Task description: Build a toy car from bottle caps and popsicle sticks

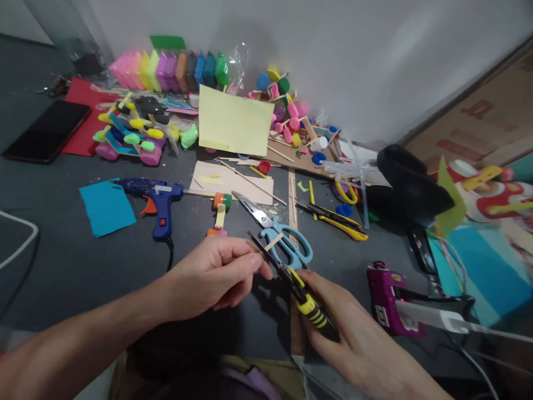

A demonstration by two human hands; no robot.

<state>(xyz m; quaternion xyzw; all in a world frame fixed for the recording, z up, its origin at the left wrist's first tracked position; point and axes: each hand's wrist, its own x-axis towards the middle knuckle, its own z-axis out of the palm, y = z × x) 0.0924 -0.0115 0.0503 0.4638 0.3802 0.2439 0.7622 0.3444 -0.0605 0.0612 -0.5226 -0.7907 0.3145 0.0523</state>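
My left hand (227,269) is closed in a pinch on a thin wooden stick (273,242). The stick's pale end sticks out past the dark, narrow jaws of a pliers-like cutter (313,312). My right hand (345,328) wraps round the cutter's black-and-yellow grips. Whether the jaws are closed on the stick, I cannot tell. Just beyond lie blue-handled scissors (306,244), partly hidden behind the stick and cutter. A small piece with orange, green and pink wheels (220,214) rests above my left hand.
A blue glue gun (163,208) lies at left near a blue sheet (106,205). A yellow utility knife (345,225) and a purple device (391,303) are at right. Colourful wheeled models (129,133), a phone (48,130) and a yellow paper (234,119) stand or lie farther back.
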